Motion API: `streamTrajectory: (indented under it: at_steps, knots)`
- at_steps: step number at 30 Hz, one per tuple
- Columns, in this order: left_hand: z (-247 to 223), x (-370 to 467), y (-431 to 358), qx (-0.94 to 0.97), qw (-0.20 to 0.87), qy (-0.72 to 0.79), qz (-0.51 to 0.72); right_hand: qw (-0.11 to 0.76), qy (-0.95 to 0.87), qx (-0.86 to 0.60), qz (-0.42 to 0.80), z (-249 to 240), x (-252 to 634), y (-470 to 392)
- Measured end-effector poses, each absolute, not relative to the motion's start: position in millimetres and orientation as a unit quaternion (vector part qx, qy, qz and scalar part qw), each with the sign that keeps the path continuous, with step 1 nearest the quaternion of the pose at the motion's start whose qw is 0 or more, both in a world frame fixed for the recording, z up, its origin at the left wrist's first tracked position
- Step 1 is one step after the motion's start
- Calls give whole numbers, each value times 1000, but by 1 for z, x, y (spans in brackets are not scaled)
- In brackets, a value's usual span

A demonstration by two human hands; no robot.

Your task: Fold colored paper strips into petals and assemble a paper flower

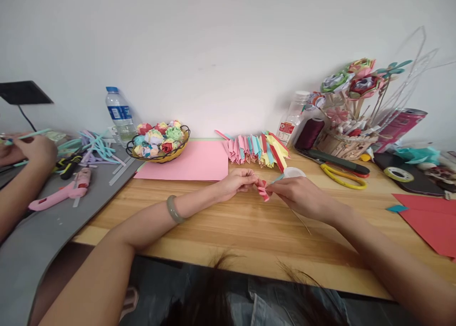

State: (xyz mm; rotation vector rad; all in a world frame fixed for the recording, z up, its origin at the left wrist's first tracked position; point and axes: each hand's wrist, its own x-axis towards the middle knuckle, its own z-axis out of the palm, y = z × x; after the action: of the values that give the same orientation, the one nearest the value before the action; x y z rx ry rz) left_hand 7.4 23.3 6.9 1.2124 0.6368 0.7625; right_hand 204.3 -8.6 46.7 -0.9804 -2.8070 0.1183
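Above the wooden table, a small strip of folded pink-and-red paper (262,192) is pinched between my two hands. My left hand (239,183), with a green bangle (174,209) on its wrist, is closed on the paper's upper left side. From the right, the fingertips of my right hand (301,193) grip its other edge. A thin tan cord or stick (302,222) runs down from under my right hand; its upper end is hidden. Just behind that hand stands a small white cup (295,172). A row of folded paper pieces (251,149) lies beyond my hands.
Pink paper sheets (199,162) lie beside a basket of paper flowers (158,143). Yellow-handled scissors (344,176), a thread spool (309,132) and red paper (432,221) are at right. On the left, another person's hand (37,150) works near a pink glue gun (66,190).
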Motion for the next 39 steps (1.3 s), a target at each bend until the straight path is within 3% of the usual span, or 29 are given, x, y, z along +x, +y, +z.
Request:
streamTrajectory:
  at_steps: [10, 18, 22, 26, 30, 34, 39]
  knots:
    - [7, 8, 21, 525, 707, 333, 337, 45, -951, -306, -20, 40, 207, -7]
    - [-2, 12, 22, 692, 576, 368, 233, 32, -951, -301, 56, 43, 204, -13]
    - [-2, 13, 22, 728, 541, 366, 208, 4, -938, -345, -17, 50, 203, -16]
    - [-1, 12, 19, 747, 521, 365, 196, 46, -925, -372, -62, 52, 200, -16]
    - [1, 12, 15, 760, 480, 382, 212, 109, -908, -405, 4, 44, 192, -13]
    - [2, 12, 12, 779, 465, 363, 214, 236, -864, -422, 140, 38, 189, -9]
    - [-2, 9, 14, 776, 446, 376, 241, 210, -851, -383, 293, 41, 189, -10]
